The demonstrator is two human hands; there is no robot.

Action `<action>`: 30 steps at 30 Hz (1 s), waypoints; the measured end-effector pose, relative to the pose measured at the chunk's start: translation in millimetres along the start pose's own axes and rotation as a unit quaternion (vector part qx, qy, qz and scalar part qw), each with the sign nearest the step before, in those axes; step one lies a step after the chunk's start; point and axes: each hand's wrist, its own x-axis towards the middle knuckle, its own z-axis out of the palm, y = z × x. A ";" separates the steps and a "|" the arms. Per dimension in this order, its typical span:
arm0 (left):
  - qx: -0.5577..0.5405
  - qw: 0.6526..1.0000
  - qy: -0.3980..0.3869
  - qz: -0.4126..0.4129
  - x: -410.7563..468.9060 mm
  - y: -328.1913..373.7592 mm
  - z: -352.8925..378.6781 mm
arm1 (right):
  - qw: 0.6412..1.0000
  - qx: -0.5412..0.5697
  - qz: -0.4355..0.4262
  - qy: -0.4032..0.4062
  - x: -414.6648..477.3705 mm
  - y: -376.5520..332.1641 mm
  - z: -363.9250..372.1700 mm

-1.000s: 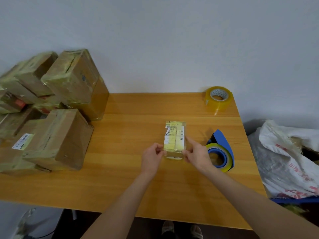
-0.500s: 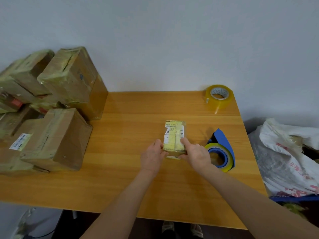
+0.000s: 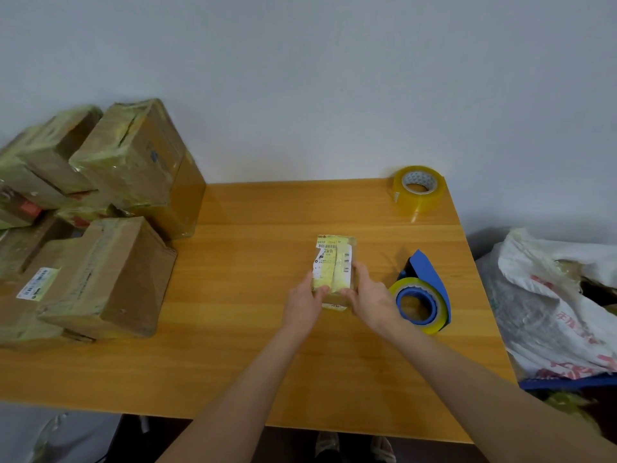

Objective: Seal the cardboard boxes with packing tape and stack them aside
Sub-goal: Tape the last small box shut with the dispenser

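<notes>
Mid-table [image 3: 233,329], nearer the right edge, a small box [image 3: 334,262] sits between both hands: left hand [image 3: 303,305] and right hand [image 3: 370,299] each grip its near end, fingers curled around it.

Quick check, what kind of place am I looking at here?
Probably a makeshift parcel-packing desk: taped cardboard boxes piled at the left, a blue tape dispenser and a spare tape roll on a wooden table.
</notes>
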 end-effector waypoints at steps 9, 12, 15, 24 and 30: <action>0.132 0.990 0.040 0.035 9.8 24.4 -3.6 | 0.996 0.083 -0.019 -0.040 -11.4 9.0 -28.3; 0.248 0.968 -0.009 0.021 8.2 42.6 7.5 | 0.999 0.006 -0.020 0.048 -12.2 19.8 -39.6; 0.338 0.939 -0.047 0.046 12.0 42.2 14.4 | 0.996 -0.004 -0.020 0.089 -15.2 31.9 -50.0; 0.258 0.946 -0.014 0.196 13.7 5.8 -37.8 | 0.999 -0.012 -0.022 0.035 -8.2 28.8 -54.3; 0.071 0.993 0.082 0.053 -11.1 8.5 -9.4 | 0.999 0.013 -0.016 -0.026 -5.1 2.3 -24.6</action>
